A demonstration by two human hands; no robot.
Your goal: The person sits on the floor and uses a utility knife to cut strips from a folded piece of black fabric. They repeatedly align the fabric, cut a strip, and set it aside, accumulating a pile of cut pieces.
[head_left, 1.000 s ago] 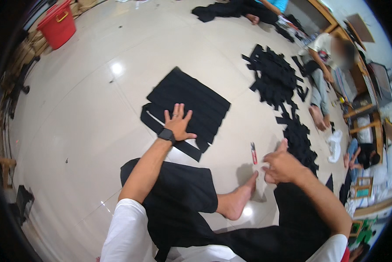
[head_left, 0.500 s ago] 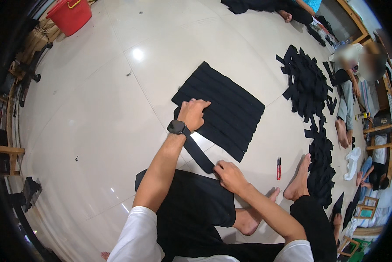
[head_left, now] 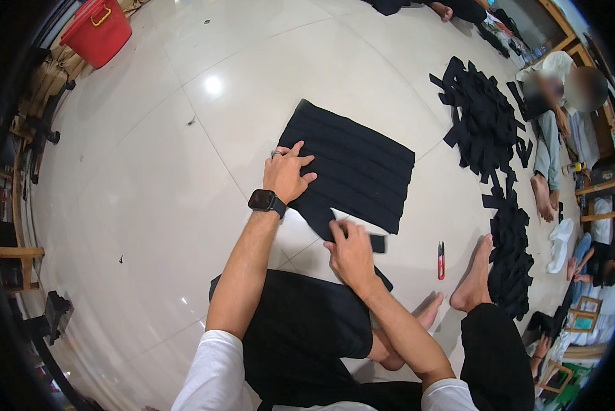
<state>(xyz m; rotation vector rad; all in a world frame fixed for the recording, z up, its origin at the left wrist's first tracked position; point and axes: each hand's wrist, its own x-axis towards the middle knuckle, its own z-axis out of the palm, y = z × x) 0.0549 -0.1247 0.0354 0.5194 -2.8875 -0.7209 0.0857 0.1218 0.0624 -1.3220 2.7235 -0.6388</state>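
Black fabric strips lie side by side on the floor as a flat panel. My left hand, fingers spread, presses on the panel's left edge; a dark watch is on that wrist. From under this hand a loose black fabric strip runs toward me. My right hand has its fingers bent on this strip, near the panel's lower edge. A short black strip end sticks out to the right of these fingers, and another dark piece shows behind the wrist. The fingertips are slightly blurred.
Red-handled thread snips lie right of my right hand. Beyond them a long heap of black strips stretches along the floor, near my bare foot. A red tub stands far left. Other people sit along the right side.
My right hand has moved up toward the panel, and the loose strip now bends with an end out to the right. My left hand's fingers have spread. The panel appears slightly turned.
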